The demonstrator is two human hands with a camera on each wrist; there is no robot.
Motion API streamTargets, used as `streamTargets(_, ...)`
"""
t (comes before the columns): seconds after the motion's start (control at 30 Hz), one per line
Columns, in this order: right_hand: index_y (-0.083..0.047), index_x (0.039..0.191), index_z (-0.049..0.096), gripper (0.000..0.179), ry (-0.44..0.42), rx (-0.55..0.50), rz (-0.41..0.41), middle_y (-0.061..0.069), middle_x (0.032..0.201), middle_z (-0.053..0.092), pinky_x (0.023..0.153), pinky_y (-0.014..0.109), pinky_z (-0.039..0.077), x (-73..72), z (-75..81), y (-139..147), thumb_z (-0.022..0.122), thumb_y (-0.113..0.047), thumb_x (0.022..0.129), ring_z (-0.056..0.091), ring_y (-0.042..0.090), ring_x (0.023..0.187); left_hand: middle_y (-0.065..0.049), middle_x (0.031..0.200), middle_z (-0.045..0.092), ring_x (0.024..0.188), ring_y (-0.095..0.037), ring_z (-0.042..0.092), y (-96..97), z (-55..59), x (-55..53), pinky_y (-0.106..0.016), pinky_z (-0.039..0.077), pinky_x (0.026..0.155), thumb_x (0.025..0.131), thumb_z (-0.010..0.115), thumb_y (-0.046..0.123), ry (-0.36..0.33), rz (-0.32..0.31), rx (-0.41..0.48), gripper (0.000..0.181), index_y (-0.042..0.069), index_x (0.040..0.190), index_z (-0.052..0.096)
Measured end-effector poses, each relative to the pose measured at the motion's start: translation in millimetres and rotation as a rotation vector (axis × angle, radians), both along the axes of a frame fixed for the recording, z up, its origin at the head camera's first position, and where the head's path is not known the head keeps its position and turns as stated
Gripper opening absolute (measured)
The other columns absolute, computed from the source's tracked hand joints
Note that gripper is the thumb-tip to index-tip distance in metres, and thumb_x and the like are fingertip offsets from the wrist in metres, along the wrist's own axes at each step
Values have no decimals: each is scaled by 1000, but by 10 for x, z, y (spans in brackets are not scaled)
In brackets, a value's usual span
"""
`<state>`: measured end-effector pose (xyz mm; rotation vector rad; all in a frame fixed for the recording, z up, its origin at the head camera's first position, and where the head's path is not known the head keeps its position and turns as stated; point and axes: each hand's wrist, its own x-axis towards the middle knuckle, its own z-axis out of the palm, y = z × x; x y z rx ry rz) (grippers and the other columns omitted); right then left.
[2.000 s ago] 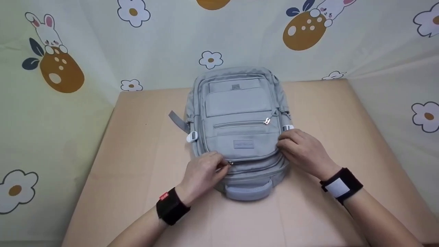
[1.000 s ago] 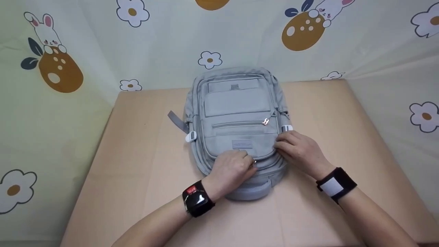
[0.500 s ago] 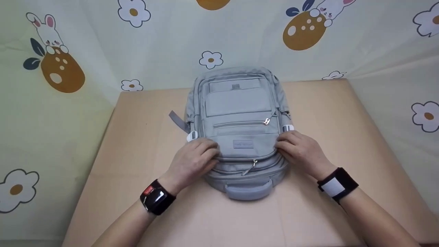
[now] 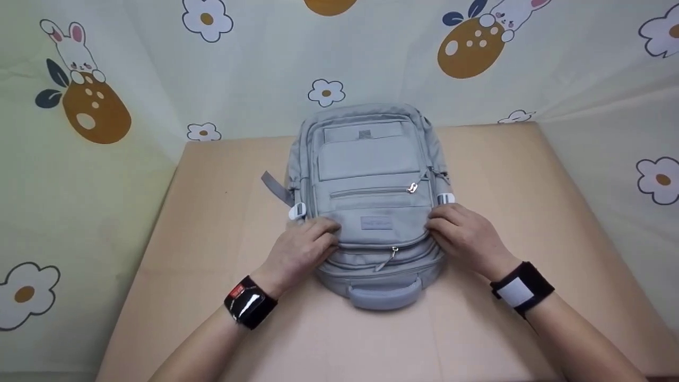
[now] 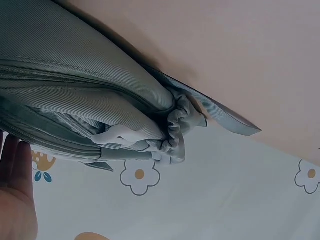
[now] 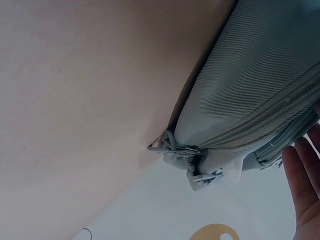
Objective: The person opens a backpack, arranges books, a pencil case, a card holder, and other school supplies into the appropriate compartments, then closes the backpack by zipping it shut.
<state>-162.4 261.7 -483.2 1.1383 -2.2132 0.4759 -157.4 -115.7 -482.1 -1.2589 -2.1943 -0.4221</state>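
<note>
A grey backpack [image 4: 371,159] lies front up, its top handle [image 4: 385,295] towards me. At the left edge of its front pocket, my left hand [image 4: 302,249] pinches the fabric with bent fingers. On the opposite edge, below a white buckle [image 4: 445,198], my right hand [image 4: 469,233] grips the pocket's rim. Between the hands, a zipper pull [image 4: 393,254] hangs from the front pocket's curved zipper. The wrist views show the bag's sides, with fingers [image 5: 20,170] at its left edge and fingers [image 6: 300,170] at its right edge. Most fingertips are hidden against the fabric.
The bag lies on a tan table [image 4: 223,265]. A patterned cloth [image 4: 254,69] with flowers and rabbits hangs behind and at both sides. A loose grey strap [image 4: 276,188] sticks out to the left of the bag.
My left hand drew the zipper pull rightwards along the curved zipper, let it go, and moved back left to the pocket's left edge. The right hand stayed on the right edge.
</note>
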Motion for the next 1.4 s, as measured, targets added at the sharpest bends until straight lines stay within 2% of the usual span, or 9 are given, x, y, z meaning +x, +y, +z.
streamTargets(0.13,-4,102,74,17,11,-5,25,7,106,70,86,40,56,62,78,-70,67,-2,86,67,27,101,-10,122,67,118,-26,65,-4,1,3,-33,50,102,88,78,8,7,-11,10,12,7,96,69)
streamTargets(0.3,-3,105,75,19,55,8,131,5,101,70,80,37,56,217,201,-302,72,-1,86,66,25,92,-11,120,68,116,-28,65,-4,-2,-8,-33,50,101,88,78,8,21,-23,11,13,7,96,68)
streamTargets(0.4,-3,106,74,18,82,106,199,4,101,68,78,34,56,286,228,-468,69,-2,89,64,22,90,-10,120,68,116,-27,65,-4,-12,-12,-33,50,101,87,79,8,29,-21,13,14,8,95,68)
streamTargets(0.47,-2,106,73,18,95,201,210,4,99,65,75,32,54,311,231,-561,64,-2,91,60,21,87,-10,120,68,116,-27,65,-4,-20,-13,-33,51,101,86,80,8,29,-21,17,15,8,95,69)
streamTargets(0.57,-3,102,72,18,114,329,172,4,95,59,69,33,49,324,220,-646,59,-3,89,52,22,81,-11,120,68,117,-28,65,-4,-25,-7,-34,50,102,85,81,8,18,-22,20,15,7,95,69)
streamTargets(0.7,-4,97,69,15,128,405,136,4,91,56,66,34,47,319,196,-664,60,-1,85,49,22,78,-11,121,68,118,-28,65,-1,-17,1,-34,49,103,86,81,8,9,-20,18,15,7,96,69)
streamTargets(1.03,0,108,73,25,185,335,170,7,103,69,76,30,56,351,192,-386,59,-2,87,63,21,89,-10,122,69,119,-26,65,-6,20,3,-33,49,103,85,81,10,10,-5,3,15,9,96,70)
streamTargets(1.3,-1,109,74,28,102,256,94,8,104,71,76,31,58,341,144,-55,54,-5,91,66,22,93,-7,122,69,117,-23,65,0,40,20,-31,50,101,86,81,10,11,8,-12,15,9,96,71)
streamTargets(1.4,1,110,73,25,55,191,101,9,105,69,77,33,58,329,87,-24,59,-5,91,66,23,94,-8,122,68,116,-24,65,16,55,26,-32,50,102,88,78,7,-3,12,-26,12,8,97,71)
